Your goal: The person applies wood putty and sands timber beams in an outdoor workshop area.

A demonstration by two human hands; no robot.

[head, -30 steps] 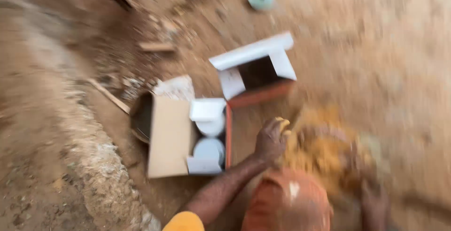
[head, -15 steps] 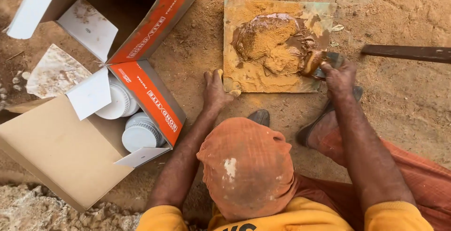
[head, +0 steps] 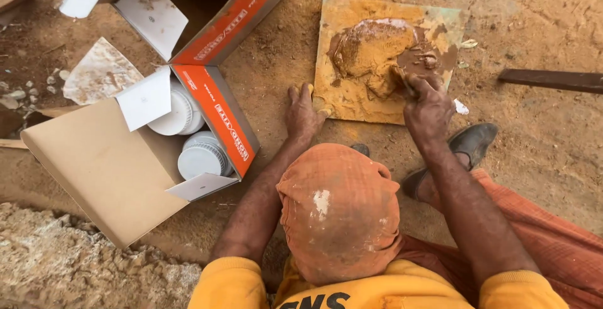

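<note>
Fingers [head: 419, 86] on tool [head: 402, 78] — pointing up-left

Square board [head: 352, 105]: ochre-yellow w/ greenish corner at 1 o'clock. Paste heap [head: 377, 51] on it: yellow powder, wet brown edge. Open carton [head: 217, 111] at 9 o'clock: orange side, white flaps, tan cardboard; two jars [head: 201, 158] w/ white ribbed lids. Head cloth [head: 339, 215]: orange, white smear. Ground [head: 540, 133]: reddish-brown.

Open boxes [head: 188, 102] crowd the left of the board [head: 352, 105]; bare dirt [head: 534, 26] lies right.
</note>
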